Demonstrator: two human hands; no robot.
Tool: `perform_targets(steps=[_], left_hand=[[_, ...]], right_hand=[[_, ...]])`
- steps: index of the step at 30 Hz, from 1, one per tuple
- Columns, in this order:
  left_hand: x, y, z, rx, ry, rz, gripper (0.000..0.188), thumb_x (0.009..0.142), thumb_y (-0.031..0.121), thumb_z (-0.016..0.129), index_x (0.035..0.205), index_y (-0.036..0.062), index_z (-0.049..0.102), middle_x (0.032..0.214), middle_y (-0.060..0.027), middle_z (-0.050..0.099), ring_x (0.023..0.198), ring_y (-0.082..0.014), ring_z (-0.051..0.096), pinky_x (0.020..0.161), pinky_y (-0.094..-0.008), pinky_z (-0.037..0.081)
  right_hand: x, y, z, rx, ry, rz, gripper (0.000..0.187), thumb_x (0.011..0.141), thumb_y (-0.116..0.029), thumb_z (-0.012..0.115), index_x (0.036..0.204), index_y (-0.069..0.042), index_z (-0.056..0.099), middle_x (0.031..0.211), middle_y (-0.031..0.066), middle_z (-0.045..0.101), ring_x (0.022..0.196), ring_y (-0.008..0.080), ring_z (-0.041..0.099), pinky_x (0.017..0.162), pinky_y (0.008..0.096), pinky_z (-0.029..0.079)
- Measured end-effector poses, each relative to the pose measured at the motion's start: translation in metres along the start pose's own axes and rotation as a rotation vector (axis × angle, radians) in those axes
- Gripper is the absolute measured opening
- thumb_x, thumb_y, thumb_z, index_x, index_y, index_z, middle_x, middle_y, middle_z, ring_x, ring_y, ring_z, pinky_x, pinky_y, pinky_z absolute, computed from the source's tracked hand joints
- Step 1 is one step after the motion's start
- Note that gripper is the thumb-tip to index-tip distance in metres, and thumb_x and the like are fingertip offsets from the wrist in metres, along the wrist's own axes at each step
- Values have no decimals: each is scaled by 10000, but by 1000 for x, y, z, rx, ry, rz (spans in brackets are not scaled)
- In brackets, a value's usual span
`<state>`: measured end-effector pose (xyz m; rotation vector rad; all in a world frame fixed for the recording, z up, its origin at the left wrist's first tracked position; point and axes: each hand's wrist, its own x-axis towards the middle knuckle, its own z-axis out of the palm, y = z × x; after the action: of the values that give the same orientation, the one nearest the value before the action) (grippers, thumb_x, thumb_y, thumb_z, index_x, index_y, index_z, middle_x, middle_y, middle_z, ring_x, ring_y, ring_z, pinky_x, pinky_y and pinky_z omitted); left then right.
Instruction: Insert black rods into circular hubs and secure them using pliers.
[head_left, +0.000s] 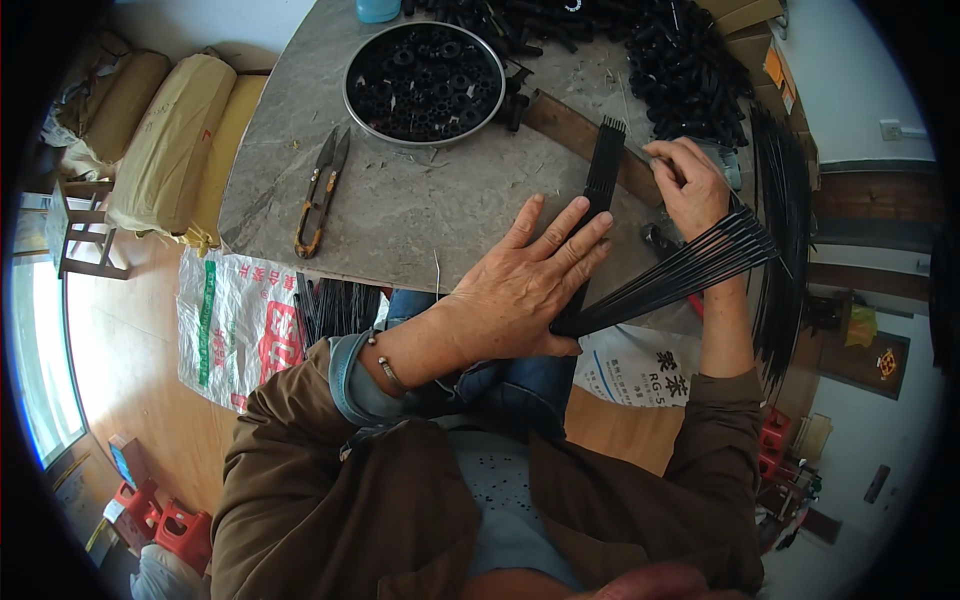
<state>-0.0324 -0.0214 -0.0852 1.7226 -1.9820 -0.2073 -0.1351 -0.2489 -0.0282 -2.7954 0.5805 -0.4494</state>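
Observation:
My left hand (pixel 535 265) lies palm down with its fingers stretched across a bundle of thin black rods. One part of the bundle, a flat black strip (pixel 605 165) with a comb-like end, sticks out beyond my fingertips on the table. Another part, a fan of black rods (pixel 680 270), spreads from below that hand toward the right and passes over my right forearm. My right hand (pixel 690 185) is closed, thumb and index finger pinched, beside the strip. What the pinch holds, if anything, is too small to make out. A flat brown bar (pixel 560 125) lies under the strip.
On the grey stone-patterned table (pixel 270 190) stand a round metal-rimmed tray (pixel 347 95) of black rings and snips (pixel 322 195) with orange-brown handles. Black parts (pixel 690 70) pile up at the far right. Long black rods (pixel 780 230) hang along the right edge.

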Motion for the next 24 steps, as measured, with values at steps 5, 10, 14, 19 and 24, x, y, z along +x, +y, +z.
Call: perform_targets(steps=[5, 10, 14, 19, 24], left_hand=[[1, 1, 0, -9, -11, 4, 992, 676, 656, 675, 1409, 43, 410, 1543, -131, 231, 1450, -310, 137, 1161, -533, 96], [0, 0, 2, -18, -6, 4, 994, 675, 651, 680, 1409, 39, 407, 1542, -134, 233, 1450, -312, 138, 1160, -532, 100], [0, 1, 1, -1, -1, 2, 996, 673, 653, 684, 1408, 41, 408, 1541, -136, 232, 1449, -311, 140, 1160, -532, 106], [1, 1, 1, -1, 10, 7, 999, 667, 652, 690, 1404, 39, 411, 1541, -142, 230, 1447, -315, 149, 1157, -534, 115], [0, 0, 2, -2, 17, 6, 1002, 663, 649, 693, 1402, 35, 410, 1540, -143, 233, 1446, -319, 152, 1154, -537, 122]], right_hand=[[12, 9, 5, -158, 102, -171, 135, 820, -15, 633, 955, -22, 640, 844, 47, 603, 706, 142, 579, 663, 262, 473], [21, 9, 3, -131, 20, -124, 114, 808, -24, 643, 921, -27, 632, 854, 49, 612, 731, 174, 599, 678, 287, 480], [22, 5, 3, -57, -67, 28, 113, 801, -42, 643, 912, -32, 627, 857, 55, 614, 756, 203, 617, 702, 310, 485], [22, 15, 2, -128, -23, -150, 103, 801, -44, 637, 898, -25, 610, 843, 56, 602, 732, 195, 607, 696, 302, 483], [27, 11, 3, -228, 60, -294, 82, 806, -53, 632, 879, -21, 614, 836, 57, 603, 737, 199, 608, 697, 303, 482]])
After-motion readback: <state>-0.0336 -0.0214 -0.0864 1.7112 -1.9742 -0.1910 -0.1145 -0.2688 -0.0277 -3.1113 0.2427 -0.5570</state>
